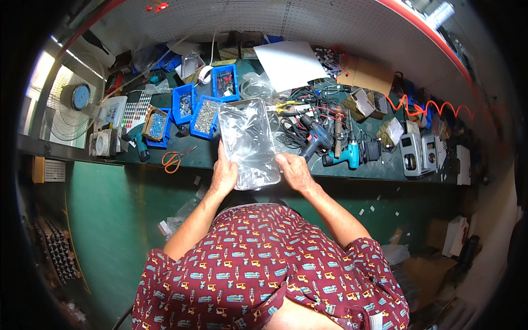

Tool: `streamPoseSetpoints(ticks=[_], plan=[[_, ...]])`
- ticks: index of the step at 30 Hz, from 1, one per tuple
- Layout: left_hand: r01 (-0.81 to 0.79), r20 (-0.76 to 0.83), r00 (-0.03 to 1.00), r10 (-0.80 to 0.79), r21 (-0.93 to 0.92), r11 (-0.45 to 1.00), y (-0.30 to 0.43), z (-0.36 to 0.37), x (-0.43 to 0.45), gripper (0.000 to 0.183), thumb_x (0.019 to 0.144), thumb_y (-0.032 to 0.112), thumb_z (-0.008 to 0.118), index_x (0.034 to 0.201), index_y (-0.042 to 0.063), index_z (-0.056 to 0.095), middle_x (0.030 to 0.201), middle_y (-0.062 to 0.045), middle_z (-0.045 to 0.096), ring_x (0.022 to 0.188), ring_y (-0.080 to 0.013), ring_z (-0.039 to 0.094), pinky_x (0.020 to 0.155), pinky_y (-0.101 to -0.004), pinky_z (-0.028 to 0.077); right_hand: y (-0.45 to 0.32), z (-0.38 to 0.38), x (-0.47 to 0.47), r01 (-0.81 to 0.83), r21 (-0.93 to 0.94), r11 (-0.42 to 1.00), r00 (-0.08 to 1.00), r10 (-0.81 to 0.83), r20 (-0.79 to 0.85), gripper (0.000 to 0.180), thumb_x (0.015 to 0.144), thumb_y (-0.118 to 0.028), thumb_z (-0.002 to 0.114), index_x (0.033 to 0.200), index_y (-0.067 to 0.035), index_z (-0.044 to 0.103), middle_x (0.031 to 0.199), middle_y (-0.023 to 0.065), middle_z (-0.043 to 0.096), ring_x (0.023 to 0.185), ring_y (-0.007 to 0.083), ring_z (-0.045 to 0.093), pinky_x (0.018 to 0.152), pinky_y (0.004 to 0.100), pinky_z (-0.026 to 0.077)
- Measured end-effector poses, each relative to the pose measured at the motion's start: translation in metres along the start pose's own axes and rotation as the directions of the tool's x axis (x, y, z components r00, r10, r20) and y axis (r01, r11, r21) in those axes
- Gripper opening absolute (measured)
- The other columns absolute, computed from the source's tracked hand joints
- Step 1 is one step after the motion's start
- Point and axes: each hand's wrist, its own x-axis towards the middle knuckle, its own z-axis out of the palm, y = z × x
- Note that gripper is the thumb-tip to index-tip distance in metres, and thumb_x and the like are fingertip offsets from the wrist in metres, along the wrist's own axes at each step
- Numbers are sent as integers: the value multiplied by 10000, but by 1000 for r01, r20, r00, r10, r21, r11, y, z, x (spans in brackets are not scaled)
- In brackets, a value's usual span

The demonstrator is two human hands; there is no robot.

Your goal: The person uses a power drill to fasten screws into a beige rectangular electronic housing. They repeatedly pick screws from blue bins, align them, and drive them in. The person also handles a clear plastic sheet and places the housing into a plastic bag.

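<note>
A rectangular panel or shallow tray with a metallic rim (248,144), covered in shiny clear plastic film, is held up at the bench's front edge. My left hand (225,173) grips its lower left side, thumb on the face. On its right side my right hand (293,171) holds the rim between thumb and fingers. Just behind its left edge stands a blue bin of small metal screws (206,116). Yellow-handled pliers (288,108) and a dark blue cordless drill (317,138) lie to its right. Whether the piece is solid or hollow under the film, I cannot tell.
Orange-handled scissors (172,161) lie at the bench edge, beside a teal drill (138,140) and a carton of blue fasteners (157,125). To the right are another teal drill (350,154), tangled black cables (291,134) and grey metal housings (412,154). A fan (78,97) stands far left.
</note>
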Motion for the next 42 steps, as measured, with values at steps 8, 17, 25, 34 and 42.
streamPoseSetpoints(ticks=[8,17,25,34,42], plan=[[85,68,994,-86,16,996,19,0,-7,644,837,128,557,1437,4,357,1254,-224,600,1176,-336,593,1004,-393,453,27,10,-40,328,-248,912,934,-352,-60,889,717,-410,785,1427,-20,420,1141,199,589,916,371,653,789,429,551],[53,219,972,-83,139,989,8,-18,-16,537,840,93,490,1363,-8,423,1237,-259,609,1200,-386,581,1024,-417,445,30,16,-42,299,-279,913,936,-337,-99,800,682,-309,747,1371,-8,476,992,177,562,828,389,636,677,470,547],[25,263,960,-94,252,967,23,-38,-17,563,816,72,499,1367,-32,452,1278,-218,605,1221,-303,577,1041,-380,426,34,11,-45,75,-213,974,908,-155,-390,656,697,-230,689,1302,-31,532,961,176,582,818,382,646,677,462,552],[-356,146,907,394,765,537,63,-33,-32,808,792,78,657,1481,-59,259,1403,-303,435,1325,-425,402,1093,-462,361,21,18,-48,93,-231,968,948,-157,-276,616,704,-255,713,1258,-31,559,996,188,535,840,406,629,675,499,535],[-303,84,953,291,283,910,84,18,30,411,861,166,644,1233,-3,601,1130,-229,652,1072,-405,616,947,-456,483,22,16,-46,188,-165,968,969,-210,-129,655,710,-273,717,1285,-10,546,1026,187,548,894,409,626,751,498,537]])
